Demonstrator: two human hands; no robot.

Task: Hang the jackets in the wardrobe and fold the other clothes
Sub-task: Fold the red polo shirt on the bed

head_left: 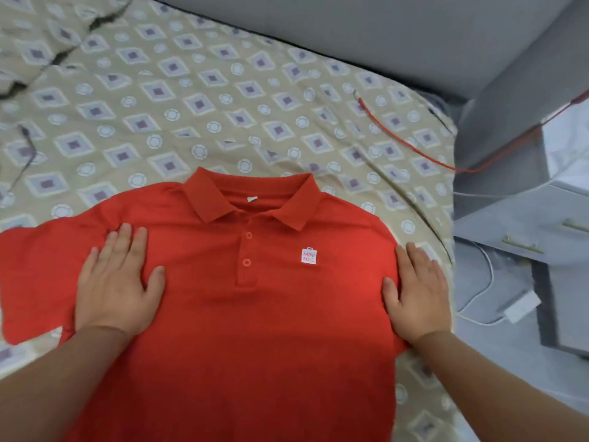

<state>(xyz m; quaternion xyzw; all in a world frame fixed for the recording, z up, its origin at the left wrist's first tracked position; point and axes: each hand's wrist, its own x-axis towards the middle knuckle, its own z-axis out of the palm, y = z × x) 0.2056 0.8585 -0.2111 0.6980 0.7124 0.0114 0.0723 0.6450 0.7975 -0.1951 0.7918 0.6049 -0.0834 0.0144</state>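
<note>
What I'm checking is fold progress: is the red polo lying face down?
No, the red polo lies face up, its buttons and chest logo showing.

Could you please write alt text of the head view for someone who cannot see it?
A red short-sleeved polo shirt lies face up on a beige diamond-patterned bed sheet, the left hand flat on its chest, the right hand at its side edge. A red cable crosses the sheet.
</note>
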